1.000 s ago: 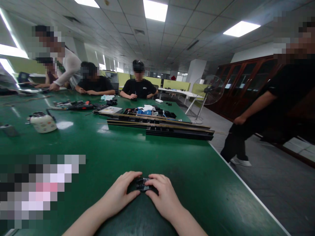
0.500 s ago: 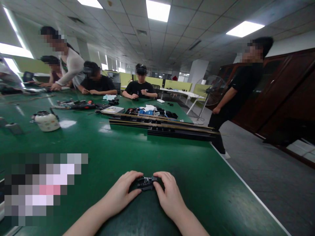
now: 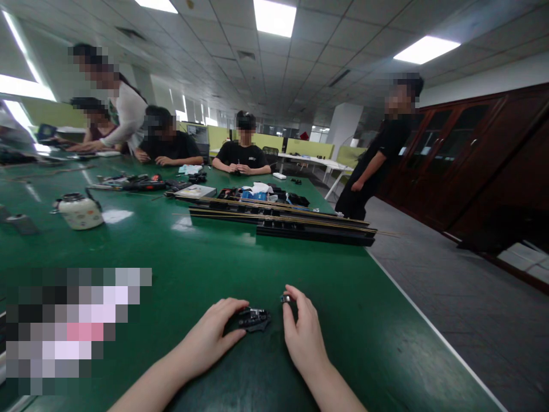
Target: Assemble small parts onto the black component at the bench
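Note:
My left hand [image 3: 218, 327] grips the left end of a small black mechanical assembly [image 3: 256, 320] with some shiny metal on its upper side; its exact kind is unclear. The assembly lies low at the green table [image 3: 206, 263], its right end free. To the right and apart from it, my right hand [image 3: 305, 326] pinches a small dark part with a shiny face [image 3: 285, 298] between thumb and fingers. That part is too small to name.
Long black rails [image 3: 317, 233] with thin brass-coloured rods lie across the table ahead. Behind them are a box [image 3: 197, 192] and tools [image 3: 141, 184]. A pale jug [image 3: 80, 213] stands at left. Several people sit or stand around; one person [image 3: 381, 143] stands at right.
My right hand has moved right and slightly up, taking the small part away from the black assembly. My left hand has stayed put. The standing person at right has moved farther off.

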Motion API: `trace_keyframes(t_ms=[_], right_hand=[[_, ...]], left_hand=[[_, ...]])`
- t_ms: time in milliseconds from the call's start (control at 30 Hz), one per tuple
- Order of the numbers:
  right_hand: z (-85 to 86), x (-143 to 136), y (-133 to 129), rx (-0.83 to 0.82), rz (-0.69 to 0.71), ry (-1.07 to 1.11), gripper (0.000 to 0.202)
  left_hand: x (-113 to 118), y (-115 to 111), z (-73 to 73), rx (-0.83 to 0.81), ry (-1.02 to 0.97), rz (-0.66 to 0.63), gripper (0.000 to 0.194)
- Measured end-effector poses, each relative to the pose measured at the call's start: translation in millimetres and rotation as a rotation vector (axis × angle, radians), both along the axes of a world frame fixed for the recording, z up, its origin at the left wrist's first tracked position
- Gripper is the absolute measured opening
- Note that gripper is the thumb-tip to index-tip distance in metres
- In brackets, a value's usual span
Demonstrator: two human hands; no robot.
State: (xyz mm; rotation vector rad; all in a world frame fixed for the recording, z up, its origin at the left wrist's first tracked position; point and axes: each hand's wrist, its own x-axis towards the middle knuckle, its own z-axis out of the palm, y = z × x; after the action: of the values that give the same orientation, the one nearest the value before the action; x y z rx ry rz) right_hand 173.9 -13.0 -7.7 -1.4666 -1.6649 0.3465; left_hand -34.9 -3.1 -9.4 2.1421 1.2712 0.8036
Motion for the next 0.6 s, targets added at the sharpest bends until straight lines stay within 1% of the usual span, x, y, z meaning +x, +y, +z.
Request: trace_keyframes(t_ms=[133, 300, 400, 600], right_hand=[[-0.9, 1.8, 0.7, -0.024, -0.023, 0.025, 0.033], [0.8, 3.5, 1.8, -0.03, -0.061, 0.03, 0.034], [1.9, 4.6, 2.4, -0.021, -0.093, 0.02, 0.033], [2.6, 6.4, 2.6, 0.017, -0.136, 0.0, 0.034]], left_hand=[[-0.9, -0.2, -0.5, -0.001, -0.004, -0.013, 0.037], [-0.3, -1.5, 2.7, -0.021, 0.009, -0.005, 0.037], [0.3, -1.8, 3.7, -0.025, 0.013, 0.003, 0.037], [-0.1, -0.9, 0.7, -0.025, 0.009, -0.012, 0.038]])
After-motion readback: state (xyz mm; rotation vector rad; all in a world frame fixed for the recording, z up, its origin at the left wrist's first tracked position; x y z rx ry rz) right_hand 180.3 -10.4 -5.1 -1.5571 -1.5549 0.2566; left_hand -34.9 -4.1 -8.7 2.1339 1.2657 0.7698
